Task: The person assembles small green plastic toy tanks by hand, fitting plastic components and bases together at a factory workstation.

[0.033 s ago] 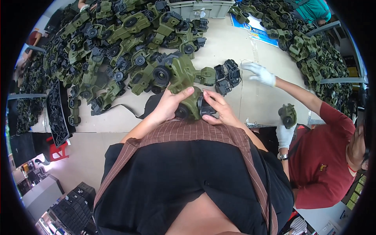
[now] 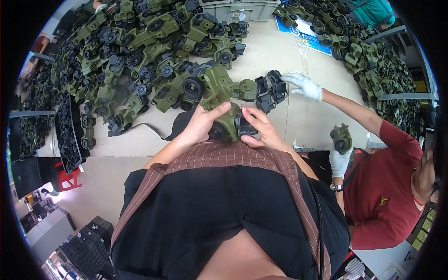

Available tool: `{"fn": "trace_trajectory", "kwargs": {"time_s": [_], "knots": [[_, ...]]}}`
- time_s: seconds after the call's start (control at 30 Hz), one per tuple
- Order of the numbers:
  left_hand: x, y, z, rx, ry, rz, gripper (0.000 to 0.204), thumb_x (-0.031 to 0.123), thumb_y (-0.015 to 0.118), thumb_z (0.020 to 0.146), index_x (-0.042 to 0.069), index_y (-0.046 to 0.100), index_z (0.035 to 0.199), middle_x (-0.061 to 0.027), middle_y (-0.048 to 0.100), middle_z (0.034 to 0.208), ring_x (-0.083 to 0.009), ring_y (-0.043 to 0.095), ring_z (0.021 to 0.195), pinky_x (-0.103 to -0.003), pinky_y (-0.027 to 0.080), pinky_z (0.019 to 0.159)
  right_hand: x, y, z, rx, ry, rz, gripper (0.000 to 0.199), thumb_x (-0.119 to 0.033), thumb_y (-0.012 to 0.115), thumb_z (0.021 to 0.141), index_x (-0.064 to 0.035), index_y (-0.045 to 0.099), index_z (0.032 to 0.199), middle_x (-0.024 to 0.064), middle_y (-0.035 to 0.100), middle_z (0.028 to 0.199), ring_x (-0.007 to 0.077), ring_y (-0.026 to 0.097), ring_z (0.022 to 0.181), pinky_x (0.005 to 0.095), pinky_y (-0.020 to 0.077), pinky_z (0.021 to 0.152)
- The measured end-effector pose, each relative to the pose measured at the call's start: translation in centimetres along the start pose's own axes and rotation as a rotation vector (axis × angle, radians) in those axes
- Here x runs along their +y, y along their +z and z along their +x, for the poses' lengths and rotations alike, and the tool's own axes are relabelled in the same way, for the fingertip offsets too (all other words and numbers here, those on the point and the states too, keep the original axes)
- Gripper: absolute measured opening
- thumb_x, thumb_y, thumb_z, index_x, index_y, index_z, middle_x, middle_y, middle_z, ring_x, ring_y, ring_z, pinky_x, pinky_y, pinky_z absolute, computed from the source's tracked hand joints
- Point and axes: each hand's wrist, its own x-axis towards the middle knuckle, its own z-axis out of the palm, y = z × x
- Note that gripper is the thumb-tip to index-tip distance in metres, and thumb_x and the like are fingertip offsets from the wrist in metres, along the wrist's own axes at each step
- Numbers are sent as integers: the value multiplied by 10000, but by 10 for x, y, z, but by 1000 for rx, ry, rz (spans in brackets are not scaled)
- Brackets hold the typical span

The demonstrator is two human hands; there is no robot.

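Against my apron I hold a green toy military truck (image 2: 216, 91) with chunky black wheels. My left hand (image 2: 205, 122) is closed round its left side, thumb lying on the green body. On the other side my right hand (image 2: 264, 129) pinches a black plastic part (image 2: 243, 125) against the truck; the fingers partly hide it, so I cannot tell whether it is a wheel. Just beyond lies a smaller-looking green toy vehicle piece (image 2: 245, 89). Black plastic parts (image 2: 272, 91) lie to its right, close to a co-worker's gloved hand (image 2: 303, 86).
A big heap of green toy trucks (image 2: 154, 46) covers the table's far left; another pile (image 2: 361, 56) runs along the right. A grey crate (image 2: 252, 11) stands at the back. The co-worker's other gloved hand (image 2: 339, 162) holds a green toy vehicle (image 2: 341, 139). Black crates (image 2: 88, 245) stand at lower left.
The co-worker's outstretched gloved hand has shifted slightly left, up to the black plastic parts. My own hands and the truck look almost unmoved.
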Motion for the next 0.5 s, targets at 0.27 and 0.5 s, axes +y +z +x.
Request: {"fn": "trace_trajectory", "kwargs": {"time_s": [0.27,0.5], "knots": [[-5,-1,-5,14,10,40,246,152,574,818,1,531,1007,-64,561,940,-135,542,844,-276,450,734,2,10,-4,0,-6,59,691,-181,697,683,-117,368,1287,140,387,1238,271,445,1097,295,385,890],[3,1,4,60,-161,-135,273,187,549,837,-5,509,1027,-83,575,908,-160,574,818,-298,481,718,0,-1,4,-36,127,178,641,-175,659,726,-100,361,1287,147,382,1237,254,445,1096,293,371,894]]}}
